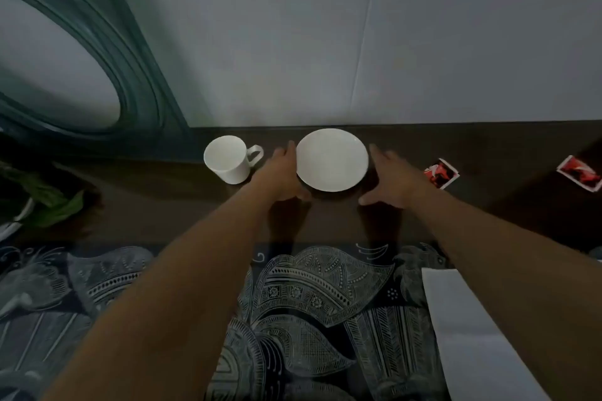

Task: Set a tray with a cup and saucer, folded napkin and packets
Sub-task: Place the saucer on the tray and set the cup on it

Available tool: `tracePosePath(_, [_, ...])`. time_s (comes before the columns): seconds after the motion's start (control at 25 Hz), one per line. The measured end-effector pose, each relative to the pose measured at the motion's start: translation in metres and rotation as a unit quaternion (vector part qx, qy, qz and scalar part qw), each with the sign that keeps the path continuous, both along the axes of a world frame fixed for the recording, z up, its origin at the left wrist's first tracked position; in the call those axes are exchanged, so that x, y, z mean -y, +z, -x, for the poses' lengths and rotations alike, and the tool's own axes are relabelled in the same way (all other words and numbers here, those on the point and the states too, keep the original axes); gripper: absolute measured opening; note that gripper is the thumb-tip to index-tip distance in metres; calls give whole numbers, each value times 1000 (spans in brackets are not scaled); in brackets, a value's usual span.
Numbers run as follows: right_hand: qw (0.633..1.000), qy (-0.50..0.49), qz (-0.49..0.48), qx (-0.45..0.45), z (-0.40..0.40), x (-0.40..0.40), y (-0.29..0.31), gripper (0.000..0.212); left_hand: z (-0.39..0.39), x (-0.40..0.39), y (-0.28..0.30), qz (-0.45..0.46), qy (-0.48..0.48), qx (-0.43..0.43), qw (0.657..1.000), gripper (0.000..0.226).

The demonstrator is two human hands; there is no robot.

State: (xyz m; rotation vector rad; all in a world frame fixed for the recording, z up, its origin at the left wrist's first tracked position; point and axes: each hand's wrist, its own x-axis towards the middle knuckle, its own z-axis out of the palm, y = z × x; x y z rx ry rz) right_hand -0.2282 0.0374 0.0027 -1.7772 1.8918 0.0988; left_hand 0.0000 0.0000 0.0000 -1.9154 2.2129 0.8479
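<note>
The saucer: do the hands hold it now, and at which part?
Not gripped yet, it seems. The left hand is at the saucer's left rim; the right hand stands apart, both open.

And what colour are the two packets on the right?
Red with white borders, both packets, seen in the head view.

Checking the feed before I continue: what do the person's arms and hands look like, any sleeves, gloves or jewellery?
Both forearms are bare as far as the frame shows, with no sleeves in view. The left hand and right hand wear no gloves. No watch, bracelet or ring shows, though the dim, soft image could hide small items.
</note>
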Motion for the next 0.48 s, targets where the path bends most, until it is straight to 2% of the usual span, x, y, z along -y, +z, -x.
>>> tracePosePath(0.2, [1000,1,23,8,-6,16,-14,122,9,22,-3,-8,-10,5,1000,121])
tracePosePath(0.36, [996,-33,34,74,-11,18,-17,120,10,23,-6,-4,-19,5,1000,106])
tracePosePath(0.48, [993,-49,36,100,-12,15,-15,111,11,18,-5,6,-22,2,1000,100])
